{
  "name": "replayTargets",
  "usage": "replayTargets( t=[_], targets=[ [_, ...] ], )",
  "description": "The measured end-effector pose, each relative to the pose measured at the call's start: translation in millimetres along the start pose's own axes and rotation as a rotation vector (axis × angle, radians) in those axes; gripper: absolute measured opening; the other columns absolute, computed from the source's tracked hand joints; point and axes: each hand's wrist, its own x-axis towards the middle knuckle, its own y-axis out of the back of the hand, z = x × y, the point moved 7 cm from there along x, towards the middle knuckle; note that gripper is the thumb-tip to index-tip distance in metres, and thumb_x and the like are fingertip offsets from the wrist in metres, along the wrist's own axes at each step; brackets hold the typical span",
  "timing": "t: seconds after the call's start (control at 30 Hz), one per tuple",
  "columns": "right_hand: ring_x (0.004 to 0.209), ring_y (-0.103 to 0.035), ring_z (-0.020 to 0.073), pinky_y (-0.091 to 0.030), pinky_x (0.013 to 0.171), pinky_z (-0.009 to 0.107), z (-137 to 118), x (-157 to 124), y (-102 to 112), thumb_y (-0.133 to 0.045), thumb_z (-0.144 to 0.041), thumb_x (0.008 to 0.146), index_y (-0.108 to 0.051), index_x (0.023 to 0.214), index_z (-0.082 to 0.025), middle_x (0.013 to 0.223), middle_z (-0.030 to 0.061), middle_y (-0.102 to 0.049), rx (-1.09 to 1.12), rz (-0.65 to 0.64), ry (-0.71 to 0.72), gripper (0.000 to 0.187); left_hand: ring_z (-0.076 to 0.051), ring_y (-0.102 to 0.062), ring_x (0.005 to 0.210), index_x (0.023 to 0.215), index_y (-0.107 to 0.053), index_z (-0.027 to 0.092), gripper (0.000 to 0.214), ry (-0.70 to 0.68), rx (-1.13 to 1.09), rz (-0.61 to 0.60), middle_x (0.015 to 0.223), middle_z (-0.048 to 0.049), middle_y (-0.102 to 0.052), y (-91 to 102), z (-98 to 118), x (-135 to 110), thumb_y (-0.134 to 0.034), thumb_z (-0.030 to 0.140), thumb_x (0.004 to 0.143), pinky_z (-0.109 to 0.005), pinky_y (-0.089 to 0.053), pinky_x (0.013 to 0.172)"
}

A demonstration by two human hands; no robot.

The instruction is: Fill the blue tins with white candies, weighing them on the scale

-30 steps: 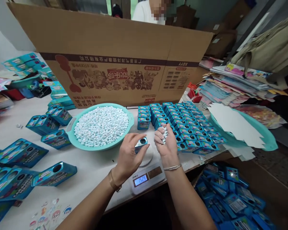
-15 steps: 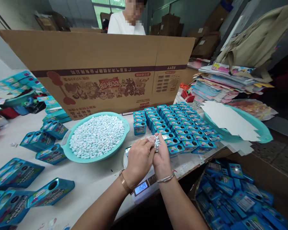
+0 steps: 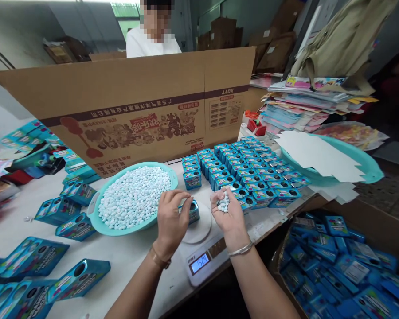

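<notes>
My left hand (image 3: 170,216) is closed on a small blue tin (image 3: 193,212) that stands on the round pan of a white scale (image 3: 202,256). My right hand (image 3: 228,211) is cupped, palm up, around a small heap of white tablets (image 3: 223,203) just right of the tin. A teal basin (image 3: 97,222) heaped with white tablets (image 3: 134,195) lies left of my left hand. Rows of blue tins (image 3: 249,170) stand behind my right hand.
A large flattened cardboard box (image 3: 126,102) stands upright across the table, with a person in white (image 3: 152,40) behind it. Loose blue tins (image 3: 71,208) lie at the left. A teal tub with white card (image 3: 322,157) and paper stacks sit right. A carton of blue tins (image 3: 335,266) is below.
My hands met over the tin half a second ago and have parted. The left now grips the tin on the scale pan. The camera view has tilted up.
</notes>
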Motion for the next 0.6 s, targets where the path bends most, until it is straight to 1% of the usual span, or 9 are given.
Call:
replayTargets(
  t=[0.07,0.13,0.23,0.3,0.33,0.37,0.43,0.5,0.6],
  targets=[
    [0.046,-0.049,0.0044,-0.056,0.060,0.018,-11.9,0.5,1.4,-0.056,-0.017,0.093,-0.050,0.074,-0.021,0.053,-0.0106,-0.047,-0.009,-0.043,0.057,0.020,-0.023,-0.059,0.088,0.085,-0.070,0.023,0.012,0.007,0.086,-0.090,0.091,-0.0047,-0.069,-2.9,-12.3,-0.8,-0.060,0.027,0.090,-0.042,-0.047,0.082],
    [0.046,-0.049,0.0038,-0.055,0.058,0.016,-18.7,0.7,3.2,-0.059,-0.015,0.091,-0.050,0.075,-0.021,0.054,-0.0109,-0.047,0.008,-0.061,0.086,0.019,-0.025,-0.059,0.090,0.084,-0.072,0.024,0.015,-0.010,0.133,-0.181,0.093,-0.0051,-0.070,-9.6,-19.1,-4.3,-0.059,0.028,0.090,-0.044,-0.046,0.083],
    [0.046,-0.050,0.0044,-0.056,0.057,0.016,-21.3,0.1,9.8,-0.053,-0.016,0.094,-0.051,0.077,-0.020,0.056,-0.0094,-0.048,0.083,0.002,0.062,0.017,-0.027,-0.059,0.093,0.085,-0.073,0.024,0.019,-0.016,0.172,-0.256,0.093,-0.0062,-0.071,-17.6,-22.6,-10.8,-0.056,0.029,0.092,-0.046,-0.045,0.085],
    [0.046,-0.050,0.0051,-0.056,0.055,0.017,-24.0,-0.8,14.3,-0.047,-0.017,0.096,-0.051,0.078,-0.020,0.057,-0.0081,-0.049,0.121,0.044,0.045,0.019,-0.028,-0.059,0.097,0.098,-0.071,0.023,0.018,0.011,0.183,-0.304,0.100,-0.0082,-0.070,-21.9,-24.2,-14.3,-0.059,0.033,0.089,-0.047,-0.046,0.087],
    [0.047,-0.050,0.0053,-0.056,0.054,0.017,-26.8,-1.1,15.9,-0.045,-0.017,0.097,-0.051,0.078,-0.020,0.057,-0.0079,-0.049,0.122,0.048,0.046,0.020,-0.030,-0.059,0.100,0.109,-0.068,0.021,0.027,0.020,0.194,-0.340,0.105,-0.0095,-0.069,-24.9,-24.6,-15.8,-0.063,0.034,0.086,-0.049,-0.046,0.089],
    [0.046,-0.050,0.0055,-0.056,0.054,0.018,-30.6,-1.1,17.0,-0.046,-0.016,0.096,-0.050,0.078,-0.020,0.057,-0.0080,-0.049,0.109,0.038,0.052,0.019,-0.031,-0.059,0.102,0.121,-0.062,0.020,0.040,0.021,0.212,-0.383,0.109,-0.0107,-0.068,-28.6,-24.4,-16.7,-0.065,0.033,0.083,-0.052,-0.045,0.093],
    [0.046,-0.049,0.0054,-0.056,0.053,0.018,-39.2,-0.3,18.6,-0.050,-0.014,0.094,-0.050,0.078,-0.021,0.058,-0.0087,-0.049,0.066,-0.002,0.069,0.017,-0.033,-0.058,0.106,0.138,-0.046,0.019,0.062,-0.016,0.256,-0.471,0.110,-0.0116,-0.067,-38.1,-21.5,-16.1,-0.066,0.025,0.079,-0.060,-0.037,0.102],
    [0.047,-0.049,0.0054,-0.056,0.053,0.018,-46.5,1.0,20.5,-0.055,-0.013,0.090,-0.049,0.078,-0.021,0.059,-0.0091,-0.049,0.031,-0.041,0.075,0.016,-0.033,-0.058,0.107,0.145,-0.035,0.020,0.071,-0.072,0.277,-0.527,0.108,-0.0108,-0.067,-49.1,-16.4,-9.6,-0.061,0.017,0.079,-0.065,-0.028,0.108],
    [0.048,-0.050,0.0052,-0.055,0.054,0.017,-52.5,2.2,22.8,-0.059,-0.010,0.086,-0.047,0.078,-0.021,0.060,-0.0092,-0.049,0.005,-0.077,0.057,0.018,-0.033,-0.055,0.112,0.145,-0.032,0.020,0.072,-0.121,0.294,-0.544,0.113,-0.0121,-0.066,-67.6,-10.9,12.0,-0.059,0.013,0.079,-0.067,-0.020,0.112]
  ],
)
